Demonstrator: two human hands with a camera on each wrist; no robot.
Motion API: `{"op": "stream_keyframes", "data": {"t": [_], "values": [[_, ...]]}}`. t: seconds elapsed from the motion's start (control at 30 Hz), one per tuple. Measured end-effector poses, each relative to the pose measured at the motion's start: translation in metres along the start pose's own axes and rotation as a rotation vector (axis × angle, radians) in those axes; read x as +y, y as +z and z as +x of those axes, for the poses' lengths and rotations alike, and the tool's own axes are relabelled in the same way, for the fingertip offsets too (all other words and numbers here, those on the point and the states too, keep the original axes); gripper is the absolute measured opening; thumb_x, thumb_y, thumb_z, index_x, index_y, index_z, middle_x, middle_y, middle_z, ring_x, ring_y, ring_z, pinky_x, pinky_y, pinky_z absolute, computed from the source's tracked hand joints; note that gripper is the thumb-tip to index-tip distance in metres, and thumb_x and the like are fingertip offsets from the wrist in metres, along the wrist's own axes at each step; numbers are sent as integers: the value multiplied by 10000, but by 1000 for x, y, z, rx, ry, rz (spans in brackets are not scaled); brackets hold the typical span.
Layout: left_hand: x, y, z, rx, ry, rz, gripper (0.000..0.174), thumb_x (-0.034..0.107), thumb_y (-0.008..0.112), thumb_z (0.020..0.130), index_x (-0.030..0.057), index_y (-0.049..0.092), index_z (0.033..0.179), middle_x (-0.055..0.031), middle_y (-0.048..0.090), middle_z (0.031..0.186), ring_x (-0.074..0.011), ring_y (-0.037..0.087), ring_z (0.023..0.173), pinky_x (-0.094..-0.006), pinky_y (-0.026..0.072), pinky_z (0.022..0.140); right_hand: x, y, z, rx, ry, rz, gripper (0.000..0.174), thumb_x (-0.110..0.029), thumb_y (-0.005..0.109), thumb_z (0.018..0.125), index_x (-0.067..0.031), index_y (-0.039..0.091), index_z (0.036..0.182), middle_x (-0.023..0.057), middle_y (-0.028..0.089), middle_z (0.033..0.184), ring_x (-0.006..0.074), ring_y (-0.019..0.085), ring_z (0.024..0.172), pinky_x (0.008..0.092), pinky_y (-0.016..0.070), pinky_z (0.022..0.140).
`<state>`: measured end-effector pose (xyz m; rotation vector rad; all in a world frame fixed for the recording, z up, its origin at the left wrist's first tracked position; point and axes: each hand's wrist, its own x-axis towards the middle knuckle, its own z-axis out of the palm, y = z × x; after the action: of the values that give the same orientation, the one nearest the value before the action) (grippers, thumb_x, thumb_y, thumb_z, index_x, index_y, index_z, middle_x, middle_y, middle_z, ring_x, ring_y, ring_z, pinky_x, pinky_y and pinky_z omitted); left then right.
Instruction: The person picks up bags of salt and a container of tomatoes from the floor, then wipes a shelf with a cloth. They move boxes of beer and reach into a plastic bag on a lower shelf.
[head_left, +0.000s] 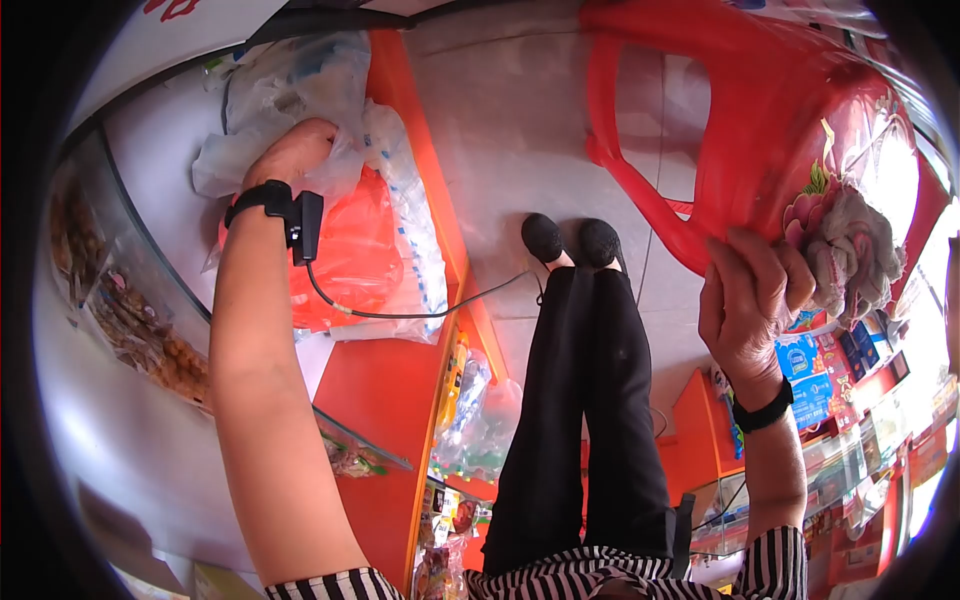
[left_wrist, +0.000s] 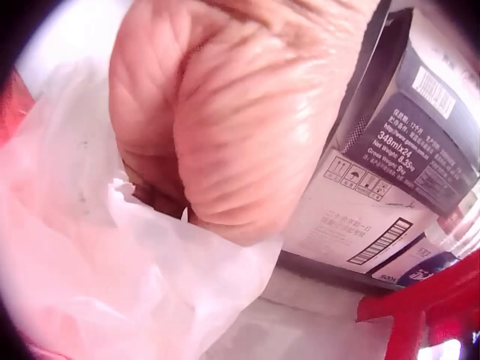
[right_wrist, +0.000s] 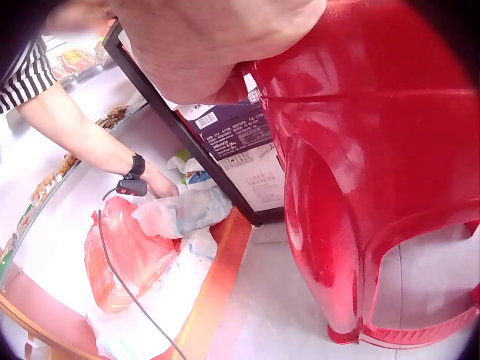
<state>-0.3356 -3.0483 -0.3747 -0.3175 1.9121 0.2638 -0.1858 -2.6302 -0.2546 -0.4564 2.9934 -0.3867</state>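
My left hand (head_left: 295,150) grips a whitish translucent plastic bag (head_left: 235,160) among bags on the counter's left side; its fingertips are hidden. Close up in the left wrist view, the curled hand (left_wrist: 225,120) has the crumpled bag (left_wrist: 150,277) bunched at its fingers. Beside it lies a red plastic bag (head_left: 360,250), also seen in the right wrist view. My right hand (head_left: 750,310) curls its fingers round the edge of a red plastic stool (head_left: 745,130). The stool (right_wrist: 405,150) is tipped on its side, a crumpled grey cloth (head_left: 855,255) at its seat.
An orange-edged counter (head_left: 385,400) runs along the left, with packaged food behind glass (head_left: 140,330). Printed cartons (right_wrist: 240,139) stand behind a dark frame. Shelves of goods (head_left: 850,380) are at the right. A black cable (head_left: 400,315) crosses between counter and legs.
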Motion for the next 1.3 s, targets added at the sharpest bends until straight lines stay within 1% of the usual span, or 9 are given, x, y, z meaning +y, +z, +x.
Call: {"op": "stream_keyframes", "data": {"t": [0.07,0.13,0.2,0.4,0.5,0.63,0.93,1.13,1.3], "values": [[1,9,6,-50,-102,-261,246,157,541,810,54,656,1002,-176,627,1047,-345,594,968,-372,452,862,0,-1,-1,-6,6,2,235,-30,652,725,-99,663,950,3,534,1122,246,398,1053,343,314,913],[6,14,16,185,28,338,256,179,533,821,60,660,1009,-181,614,1081,-353,584,1005,-388,452,880,-1,0,2,10,9,10,236,-27,650,726,-95,662,951,6,534,1122,247,398,1049,346,315,912],[6,16,26,210,68,452,253,175,522,827,58,663,1002,-185,606,1091,-354,575,1021,-394,451,888,0,0,2,52,-9,-4,336,-24,674,622,-98,680,949,-11,559,1098,231,431,962,309,363,842],[-44,20,62,80,-71,651,312,169,499,847,96,616,1127,-147,553,1224,-332,539,1112,-405,440,927,0,0,3,56,-5,6,308,-39,668,636,-102,681,937,-21,554,1104,219,435,954,320,347,846],[-76,31,74,26,172,942,375,191,516,852,143,556,1221,-112,528,1276,-287,507,1177,-391,427,951,-2,-7,-1,0,19,12,291,-59,662,649,-111,680,935,-34,555,1104,204,441,944,335,320,845],[-11,20,21,131,-166,684,382,241,550,846,180,537,1222,-77,548,1262,-253,513,1181,-368,428,950,1,-4,-4,28,23,41,327,-82,661,621,-120,678,945,-51,555,1100,178,452,922,336,301,823],[-16,26,18,223,-128,709,330,156,485,856,-63,524,1099,-221,618,1074,-317,606,1020,-387,500,822,2,-5,0,-7,18,64,285,-39,655,670,-88,664,951,-3,542,1114,238,434,981,354,339,875],[-28,23,-1,492,69,641,284,56,547,785,124,590,1058,-149,591,1076,-350,620,913,-418,512,757,2,-2,-1,22,14,66,270,-44,660,673,-89,664,939,-10,546,1104,233,438,975,354,335,872],[-52,21,-6,1162,55,103,176,19,605,753,109,586,903,-122,559,951,-348,586,879,-436,486,698,2,-1,-1,34,6,64,257,-52,658,679,-92,663,933,-10,545,1096,237,439,973,357,332,868]]}}
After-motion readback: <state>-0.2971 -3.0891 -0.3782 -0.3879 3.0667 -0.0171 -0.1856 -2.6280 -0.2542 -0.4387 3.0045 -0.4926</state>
